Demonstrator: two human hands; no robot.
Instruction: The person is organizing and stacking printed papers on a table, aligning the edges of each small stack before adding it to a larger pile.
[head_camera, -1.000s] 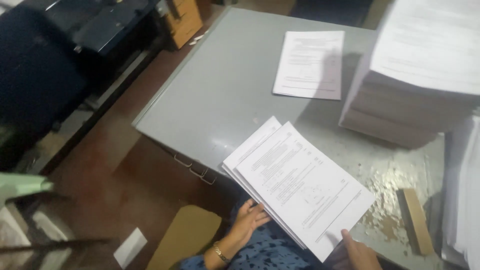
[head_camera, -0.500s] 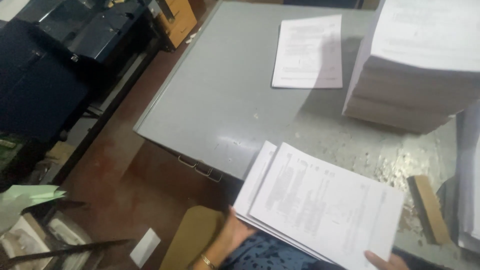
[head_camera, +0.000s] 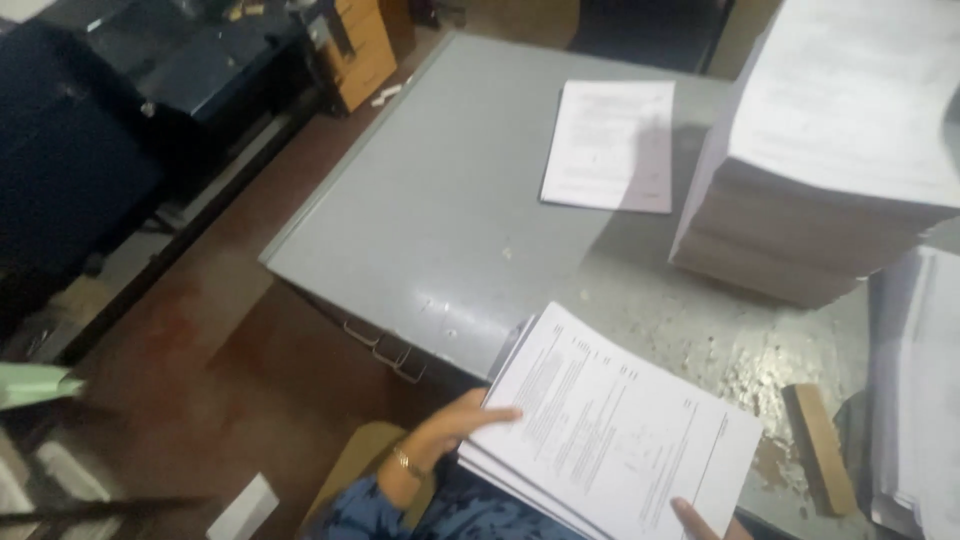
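My left hand (head_camera: 462, 425) and right hand (head_camera: 700, 520) (mostly hidden) grip a paper sheaf (head_camera: 615, 430) overhanging the grey desk (head_camera: 450, 200); loose sheets might slip and scatter.

you look down on a grey metal desk (head_camera: 440, 200) whose paint is flaked and worn near its front edge, with drawer handles (head_camera: 385, 345) below. under it lies a reddish-brown floor (head_camera: 230, 330). to your left stand dark machines (head_camera: 90, 130) and a wooden drawer cabinet (head_camera: 365, 50). the light is dim.
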